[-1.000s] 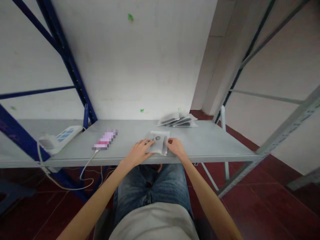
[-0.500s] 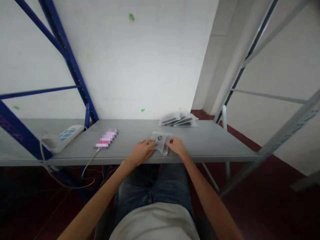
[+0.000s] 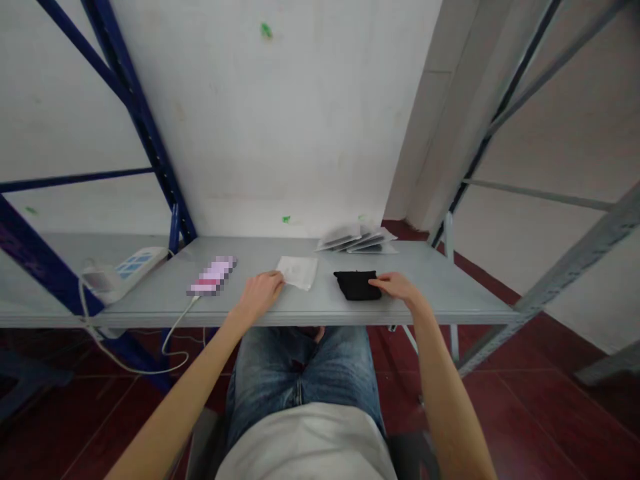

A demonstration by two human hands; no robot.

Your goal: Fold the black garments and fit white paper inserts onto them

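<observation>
Pouch (image 3: 356, 287): black, apparently cloth, matt. Bag (image 3: 301, 273): thin white plastic by its look, surface creased. Sachets (image 3: 336, 237): translucent plastic, faint sheen. Shelf (image 3: 440, 283): grey painted metal, smooth, low sheen. Blue post (image 3: 145, 137): painted metal, perforated. Power strip (image 3: 135, 270): smooth white plastic. Cable (image 3: 175, 328): white, plastic-sheathed. Wall (image 3: 300, 120): matt, painted, lightly marked. Floor (image 3: 505, 393): red tile, smooth, dull shine. Jeans (image 3: 273, 360): faded denim. Shirt (image 3: 305, 443): matt cloth, wrinkled. Phone (image 3: 215, 275): pixelated, finish unreadable.
</observation>
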